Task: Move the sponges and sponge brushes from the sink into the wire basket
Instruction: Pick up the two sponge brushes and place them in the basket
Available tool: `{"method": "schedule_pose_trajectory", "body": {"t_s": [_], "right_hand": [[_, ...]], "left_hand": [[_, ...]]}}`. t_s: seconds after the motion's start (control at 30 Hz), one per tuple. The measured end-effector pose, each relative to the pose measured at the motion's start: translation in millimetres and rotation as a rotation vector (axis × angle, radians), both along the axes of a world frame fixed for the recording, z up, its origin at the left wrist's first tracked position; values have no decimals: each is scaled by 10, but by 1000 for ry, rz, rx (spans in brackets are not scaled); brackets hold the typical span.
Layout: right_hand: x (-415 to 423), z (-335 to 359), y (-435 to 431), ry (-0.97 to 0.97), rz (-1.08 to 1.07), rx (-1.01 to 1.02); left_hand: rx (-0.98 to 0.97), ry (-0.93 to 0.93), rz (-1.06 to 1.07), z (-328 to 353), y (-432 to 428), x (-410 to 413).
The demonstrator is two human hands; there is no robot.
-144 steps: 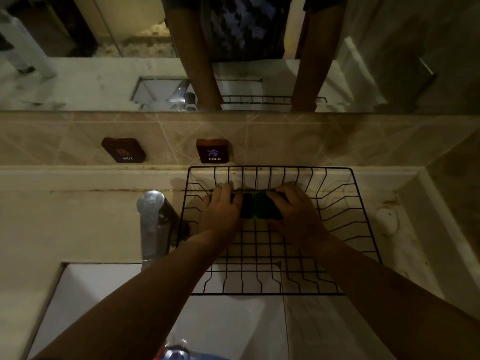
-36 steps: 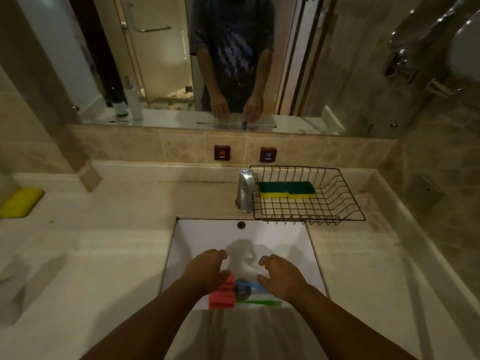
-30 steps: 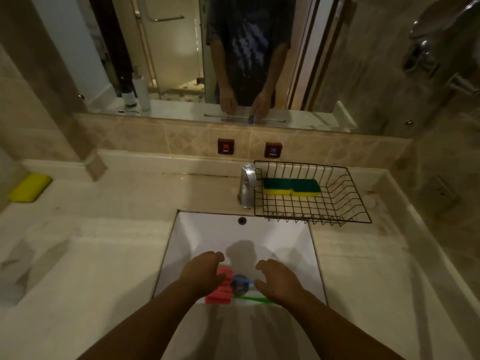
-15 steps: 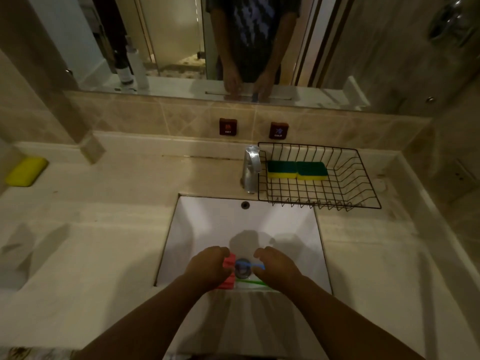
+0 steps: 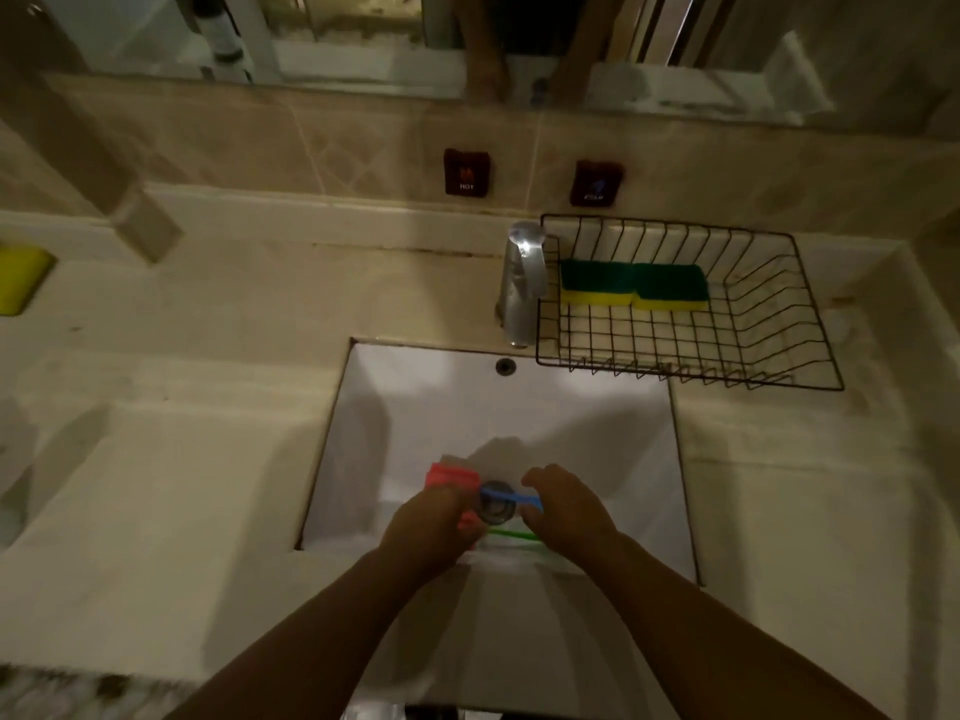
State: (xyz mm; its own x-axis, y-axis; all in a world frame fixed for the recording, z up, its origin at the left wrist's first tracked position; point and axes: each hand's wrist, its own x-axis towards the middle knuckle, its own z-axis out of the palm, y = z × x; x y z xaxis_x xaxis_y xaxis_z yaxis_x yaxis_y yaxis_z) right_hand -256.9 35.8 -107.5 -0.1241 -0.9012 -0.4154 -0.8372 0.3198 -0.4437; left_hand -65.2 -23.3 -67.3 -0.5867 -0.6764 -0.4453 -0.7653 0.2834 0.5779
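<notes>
Two sponge brushes lie near the drain of the white sink. Their red sponge heads are on the left; a blue handle and a green handle run to the right. My left hand is curled over the nearer red head. The fingers of my right hand are closed on the right end of the blue handle. The black wire basket stands on the counter at the back right, with two green-and-yellow sponges side by side along its far left.
A chrome faucet stands between the sink and the basket's left edge. Hot and cold labels are on the tiled wall under a mirror. A yellow object lies at the far left of the beige counter.
Both hands have come down from above the sink onto the brushes, the left closing on a red head and the right on the blue handle. The camera has tilted down and closer.
</notes>
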Motion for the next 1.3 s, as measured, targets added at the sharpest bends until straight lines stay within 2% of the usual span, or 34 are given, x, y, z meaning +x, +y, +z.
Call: {"method": "schedule_pose_trajectory", "body": {"t_s": [0.13,0.33,0.5,0.63,0.9,1.3], "right_hand": [[-88,-227,-46,-39,37,36],[-115,-526,-104,-61,48,93],[-112,-718,-172,-15,63,128],[-111,-807,-247,-13,46,157],[-93,-878,-294,3,50,172],[-87,-855,-344,40,90,197]], "left_hand": [[8,-51,35,-224,-21,-136],[-30,-60,-26,-551,-71,-340],[34,-115,-64,-743,-102,-386],[-1,-138,-89,-881,-77,-368],[-90,-320,-221,-1018,-55,-392],[-95,-344,-243,-983,-82,-411]]}}
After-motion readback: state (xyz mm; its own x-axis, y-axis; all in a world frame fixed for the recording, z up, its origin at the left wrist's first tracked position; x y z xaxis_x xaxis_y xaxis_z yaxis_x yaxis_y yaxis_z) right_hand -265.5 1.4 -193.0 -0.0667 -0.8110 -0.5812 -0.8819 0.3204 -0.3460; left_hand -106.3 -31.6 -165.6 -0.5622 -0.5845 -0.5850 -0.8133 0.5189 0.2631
